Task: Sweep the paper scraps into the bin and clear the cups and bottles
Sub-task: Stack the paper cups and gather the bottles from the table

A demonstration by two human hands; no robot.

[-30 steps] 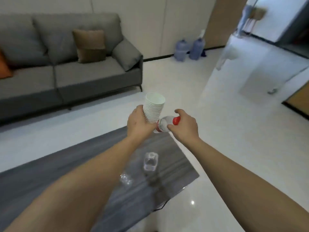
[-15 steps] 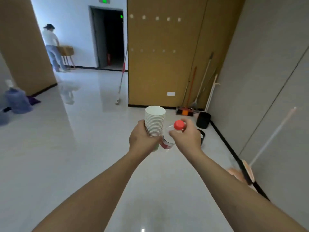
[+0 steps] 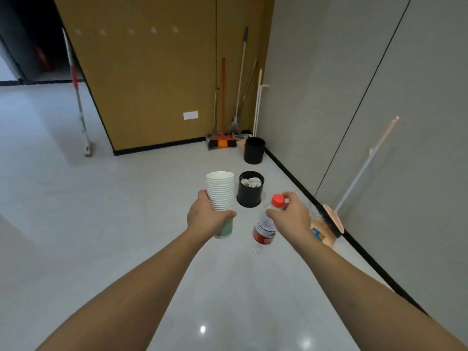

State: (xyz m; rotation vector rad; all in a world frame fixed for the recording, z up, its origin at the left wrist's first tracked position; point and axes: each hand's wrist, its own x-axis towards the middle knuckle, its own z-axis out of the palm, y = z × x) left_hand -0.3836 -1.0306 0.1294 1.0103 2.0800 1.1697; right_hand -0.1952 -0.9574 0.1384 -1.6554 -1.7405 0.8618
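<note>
Head view: my left hand [image 3: 208, 218] grips the stacked cups [image 3: 220, 192], my right hand [image 3: 291, 215] pinches the bottle [image 3: 264, 228] by its neck. The bin [image 3: 249, 196] holding paper scraps [image 3: 250, 181], distant half a second ago, now lies just ahead; disposal looks imminent.

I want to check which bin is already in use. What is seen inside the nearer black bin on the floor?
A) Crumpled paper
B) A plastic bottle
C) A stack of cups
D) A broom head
A: the nearer black bin shows white crumpled paper at its open top, and no bottle, cup or broom is in it.
</note>
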